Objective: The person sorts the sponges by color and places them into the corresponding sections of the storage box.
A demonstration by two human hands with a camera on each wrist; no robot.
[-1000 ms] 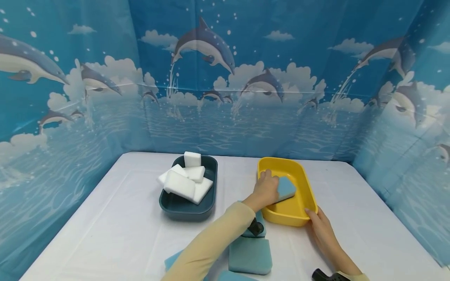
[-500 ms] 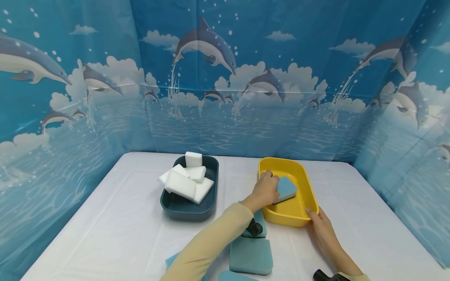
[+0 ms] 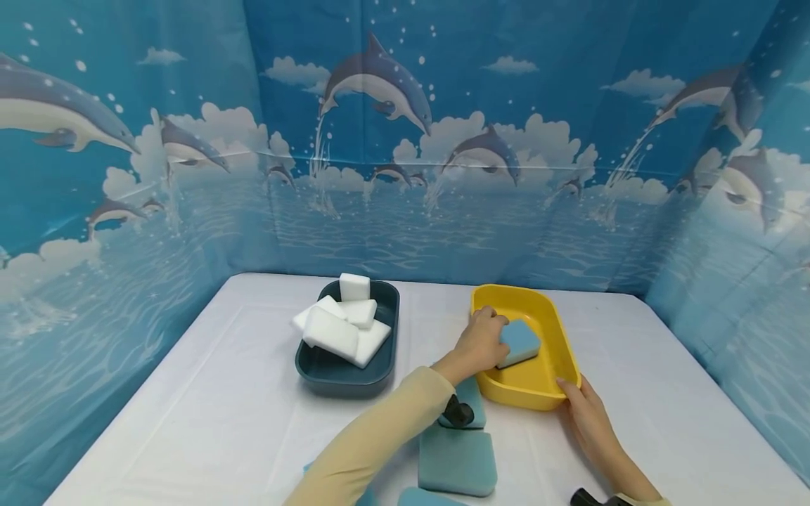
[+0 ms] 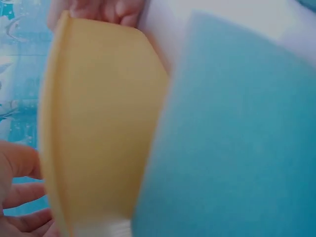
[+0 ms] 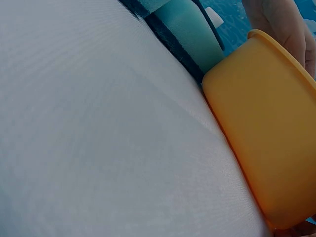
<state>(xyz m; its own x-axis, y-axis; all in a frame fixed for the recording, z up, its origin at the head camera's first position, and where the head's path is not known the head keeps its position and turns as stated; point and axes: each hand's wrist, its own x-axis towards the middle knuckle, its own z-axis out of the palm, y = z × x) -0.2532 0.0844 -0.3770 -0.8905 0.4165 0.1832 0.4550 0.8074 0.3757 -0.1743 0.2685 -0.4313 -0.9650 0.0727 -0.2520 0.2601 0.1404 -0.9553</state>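
My left hand [image 3: 479, 342] reaches over the left rim of a yellow plastic bin [image 3: 550, 372], its thumb and forefinger pinching the left side of a blue sponge [image 3: 522, 342] inside. At the bin's near right corner my right hand [image 3: 588, 418] grips the rim, thumb on top. In the left wrist view, the left fingers [image 4: 27, 195] lie behind the bin's rim, hiding their hold on the sponge. Only a sliver of right fingers [image 5: 301, 229] shows at the bottom of the right wrist view.
Several blue-green sponges, one [image 3: 458, 460] in full view, lie on the white tablecloth [image 3: 209, 414] below the left forearm. Further left stands a dark teal bin [image 3: 346, 386] heaped with white sponge blocks [image 3: 331, 333]. A dolphin-print curtain [image 3: 405, 225] encloses the table.
The whole head view has shifted slightly rightward. Near the sponge, my left hand has moved only slightly, with a little more of the sponge showing. My right hand keeps its grip on the bin.
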